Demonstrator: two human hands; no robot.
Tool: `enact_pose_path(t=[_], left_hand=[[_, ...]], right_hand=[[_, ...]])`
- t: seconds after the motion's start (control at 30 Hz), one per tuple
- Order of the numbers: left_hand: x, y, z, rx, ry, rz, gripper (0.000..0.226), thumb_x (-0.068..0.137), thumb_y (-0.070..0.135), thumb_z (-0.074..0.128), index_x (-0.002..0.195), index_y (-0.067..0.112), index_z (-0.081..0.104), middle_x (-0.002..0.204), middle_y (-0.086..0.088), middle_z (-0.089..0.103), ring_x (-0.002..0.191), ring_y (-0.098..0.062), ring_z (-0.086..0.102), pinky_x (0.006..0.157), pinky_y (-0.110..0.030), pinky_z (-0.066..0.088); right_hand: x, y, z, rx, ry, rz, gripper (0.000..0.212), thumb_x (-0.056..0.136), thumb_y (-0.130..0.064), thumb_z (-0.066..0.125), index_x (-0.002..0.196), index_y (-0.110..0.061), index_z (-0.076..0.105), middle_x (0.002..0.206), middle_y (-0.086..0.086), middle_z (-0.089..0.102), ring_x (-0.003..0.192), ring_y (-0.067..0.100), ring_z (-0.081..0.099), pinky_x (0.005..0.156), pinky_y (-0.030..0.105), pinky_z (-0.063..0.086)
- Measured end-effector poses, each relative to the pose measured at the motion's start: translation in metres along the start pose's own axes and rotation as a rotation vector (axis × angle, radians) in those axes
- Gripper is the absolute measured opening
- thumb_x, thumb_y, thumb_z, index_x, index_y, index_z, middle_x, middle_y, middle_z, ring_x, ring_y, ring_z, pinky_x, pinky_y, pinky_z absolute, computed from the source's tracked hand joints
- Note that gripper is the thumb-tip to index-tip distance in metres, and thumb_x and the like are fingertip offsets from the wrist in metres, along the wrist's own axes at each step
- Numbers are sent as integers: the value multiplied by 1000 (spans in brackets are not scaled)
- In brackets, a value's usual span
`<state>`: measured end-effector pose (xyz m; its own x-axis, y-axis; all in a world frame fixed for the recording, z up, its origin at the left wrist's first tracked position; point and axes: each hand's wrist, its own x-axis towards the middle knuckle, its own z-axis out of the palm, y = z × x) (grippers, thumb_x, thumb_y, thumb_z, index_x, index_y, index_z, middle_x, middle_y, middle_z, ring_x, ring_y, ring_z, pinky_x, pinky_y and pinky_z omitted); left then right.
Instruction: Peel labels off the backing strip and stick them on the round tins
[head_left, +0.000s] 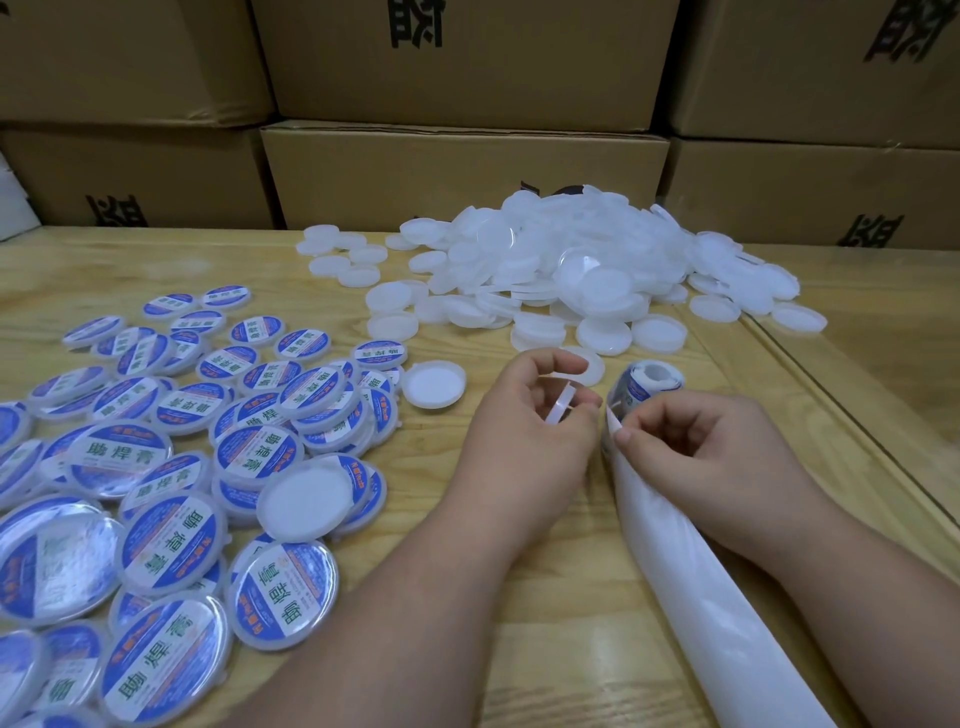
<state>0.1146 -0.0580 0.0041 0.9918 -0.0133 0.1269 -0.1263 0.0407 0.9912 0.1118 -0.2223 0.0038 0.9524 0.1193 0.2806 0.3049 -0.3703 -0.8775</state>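
Mid-peel rn: my left hand (524, 415) is curled round a blank tin (561, 408) held on edge, and my right hand (696, 441) pinches at the top of the strip (670, 545) just below the label roll (647, 387), near-right on the table (519, 649). Can't tell if a label is actually free yet, fingertips hide it. Next imo: lift the label clean, turn the tin face up, center it and press flat, then toss it w/ the labelled tins (156, 467) on the left; blank pile (571, 270) sits far center.
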Motion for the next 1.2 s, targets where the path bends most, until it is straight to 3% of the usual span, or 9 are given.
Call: enact_pose_path(t=[0.1, 0.27, 0.47, 0.63, 0.77, 0.87, 1.2], left_hand=[[0, 1, 0, 8, -32, -3, 28, 90, 13, 67, 105, 35, 61, 89, 9, 73, 55, -3, 54, 53, -15, 44], [0, 0, 2, 31, -53, 0, 27, 86, 19, 71, 103, 37, 62, 91, 7, 75, 68, -4, 63, 62, -18, 48], [0, -1, 2, 44, -64, 4, 26, 87, 17, 71, 103, 36, 63, 92, 7, 76, 80, -10, 69, 69, -21, 54], [-1, -2, 2, 80, -70, 15, 26, 86, 21, 74, 101, 39, 64, 93, 13, 74, 83, -4, 70, 69, -15, 53], [0, -3, 3, 88, -57, 27, 25, 85, 21, 74, 100, 39, 65, 93, 14, 74, 84, -3, 70, 70, -14, 53], [0, -4, 5, 93, -33, 24, 25, 86, 19, 75, 98, 38, 66, 92, 14, 74, 84, 1, 69, 71, -13, 53], [0, -4, 6, 145, 34, 27, 23, 88, 18, 73, 94, 38, 64, 87, 12, 72, 75, 6, 64, 62, -6, 43]], right_hand=[[-1, -2, -1, 19, -18, 4, 12, 78, -29, 71, 69, -22, 72, 56, -10, 57, 53, 6, 49, 52, 16, 40], [0, -1, -3, 36, -37, 17, 22, 90, -9, 74, 71, -21, 73, 59, -6, 58, 55, 7, 49, 52, 17, 42], [4, -4, -4, 128, -90, 129, 14, 86, -10, 76, 73, -15, 72, 63, -1, 59, 60, 10, 51, 54, 16, 42], [5, -7, -6, 91, -104, 170, 19, 75, -32, 73, 74, -13, 68, 65, 2, 56, 61, 14, 47, 56, 24, 39], [5, -8, -7, 153, -128, 173, 15, 86, -15, 79, 77, -7, 68, 69, 6, 58, 66, 16, 49, 58, 20, 43], [5, -9, -8, 205, -134, 193, 10, 89, -1, 70, 83, -8, 73, 71, 6, 61, 67, 14, 52, 57, 14, 44], [5, -6, -8, 186, -96, 206, 24, 93, 3, 63, 92, -16, 78, 69, -1, 67, 67, 13, 54, 60, 20, 45]])
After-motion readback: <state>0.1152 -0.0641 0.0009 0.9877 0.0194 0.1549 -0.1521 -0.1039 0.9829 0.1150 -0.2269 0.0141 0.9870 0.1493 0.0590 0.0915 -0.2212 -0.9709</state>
